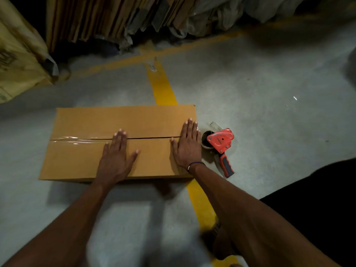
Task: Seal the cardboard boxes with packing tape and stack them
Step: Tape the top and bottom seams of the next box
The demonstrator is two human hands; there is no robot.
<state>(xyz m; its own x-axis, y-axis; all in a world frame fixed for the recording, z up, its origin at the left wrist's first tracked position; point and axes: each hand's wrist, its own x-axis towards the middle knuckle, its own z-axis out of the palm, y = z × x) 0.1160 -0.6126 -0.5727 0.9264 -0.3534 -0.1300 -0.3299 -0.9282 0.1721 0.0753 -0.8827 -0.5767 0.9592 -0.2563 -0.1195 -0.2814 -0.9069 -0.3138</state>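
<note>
Dim light with dark corners. Glare streaks the tape [77, 140] on the box [86, 160]. Edges are blurred and bent; arm shadows fall on the floor [250, 93].

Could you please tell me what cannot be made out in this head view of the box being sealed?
- Cardboard box: whether tape covers the whole seam; the left hand and right hand lie flat across it.
- Tape dispenser: its roll is mostly hidden behind the red body.
- Yellow bag: cut off by the left edge, print blurred.
- Flattened cardboard stack: cut off at the top, dim.
</note>
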